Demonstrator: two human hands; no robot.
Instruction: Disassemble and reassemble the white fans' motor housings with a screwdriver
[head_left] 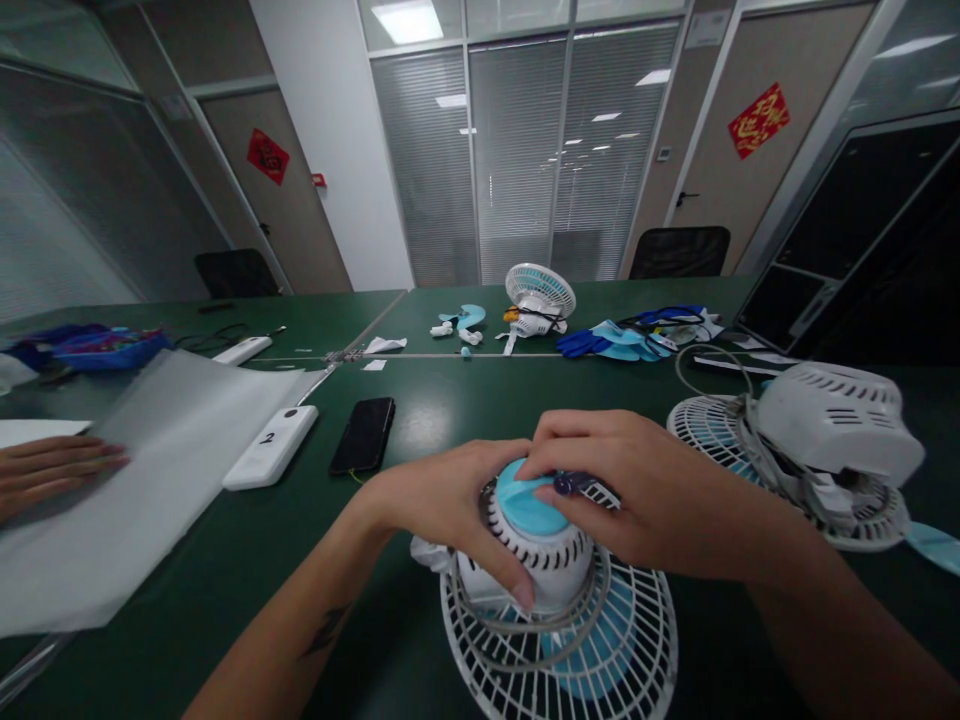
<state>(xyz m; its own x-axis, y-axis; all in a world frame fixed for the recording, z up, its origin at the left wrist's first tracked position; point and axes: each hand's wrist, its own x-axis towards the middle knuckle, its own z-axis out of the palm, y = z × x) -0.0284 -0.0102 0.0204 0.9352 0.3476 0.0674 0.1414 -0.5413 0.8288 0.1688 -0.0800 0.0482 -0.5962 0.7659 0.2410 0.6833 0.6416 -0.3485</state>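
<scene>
A white fan point(551, 590) with a round wire guard point(652, 640) lies face down on the table before me, blue blades showing through the guard. My left hand point(465, 500) is wrapped round its motor housing, thumb along the near side. On top of the housing sits a light blue knob point(529, 505) with a raised ridge. My right hand point(607, 485) pinches this knob from the right, fingers bent. Something small and dark purple point(571, 484) shows by the right fingertips; I cannot make out what it is. A grey cord point(517, 627) loops round the housing.
A second fan point(832, 430) lies to the right, a third fan point(538, 298) at the back. A black phone point(362, 436) and a white power strip point(271, 448) lie left. Another person's hand point(60, 470) rests on a translucent sheet point(150, 480). Blue gloves point(600, 342) lie behind.
</scene>
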